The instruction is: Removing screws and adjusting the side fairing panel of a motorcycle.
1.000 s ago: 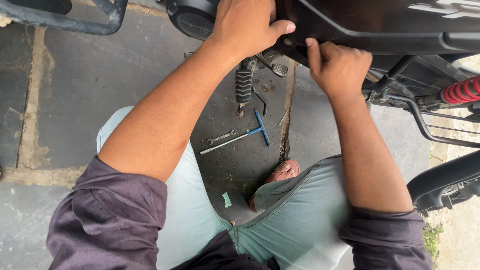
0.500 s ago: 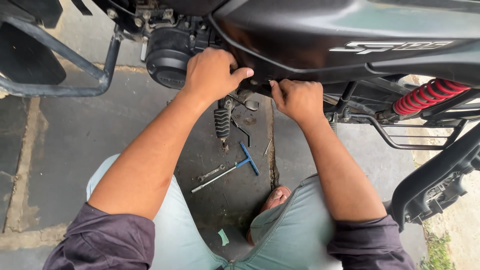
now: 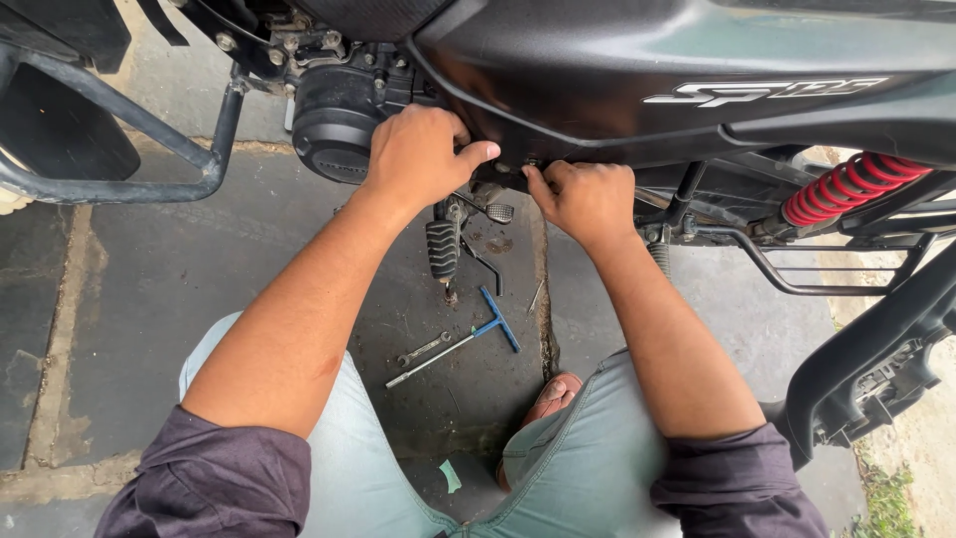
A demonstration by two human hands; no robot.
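Both hands are pressed to the side panel's (image 3: pixel 597 110) lower edge. Left hand (image 3: pixel 418 154) and right hand (image 3: pixel 588 199) are curled on it; grip can't be confirmed. T-wrench (image 3: pixel 458 344) lies on the floor below, nearer the left.

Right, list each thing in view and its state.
left hand: pressed on the side panel's lower edge
right hand: fingers curled under that edge
side panel: on the motorcycle
T-handle wrench: lying untouched on the ground
small spanner: lying beside it

Down on the stained grey concrete floor (image 3: pixel 179 289): a blue-handled metal T-wrench (image 3: pixel 460 344), a small steel spanner (image 3: pixel 424 349) just beside it, and a red coil shock spring (image 3: pixel 846 186) off right.
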